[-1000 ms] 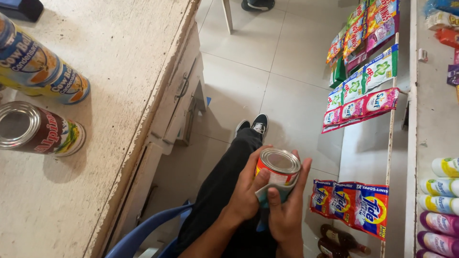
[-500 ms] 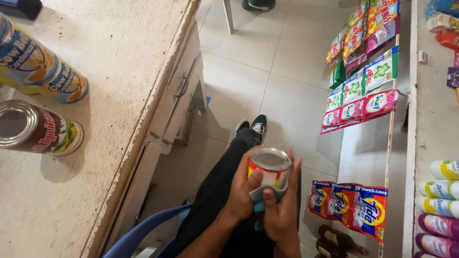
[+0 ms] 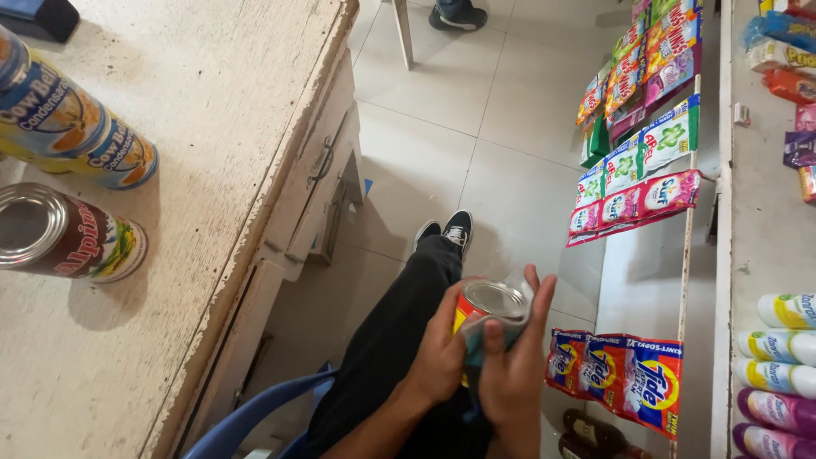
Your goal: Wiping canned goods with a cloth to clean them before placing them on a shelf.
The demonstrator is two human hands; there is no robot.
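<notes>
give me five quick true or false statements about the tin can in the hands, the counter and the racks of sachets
1. Both hands hold the red and yellow tin can. True: the left hand and the right hand wrap it.
2. The can rests on the worn beige counter. False: it is held over the lap, beside the counter.
3. A brown tin can lies on its side on the counter. True.
4. The counter holds no other cans. False: blue and yellow cans lie behind the brown one.
5. The hanging detergent sachets are left of the counter. False: they hang to its right.
</notes>
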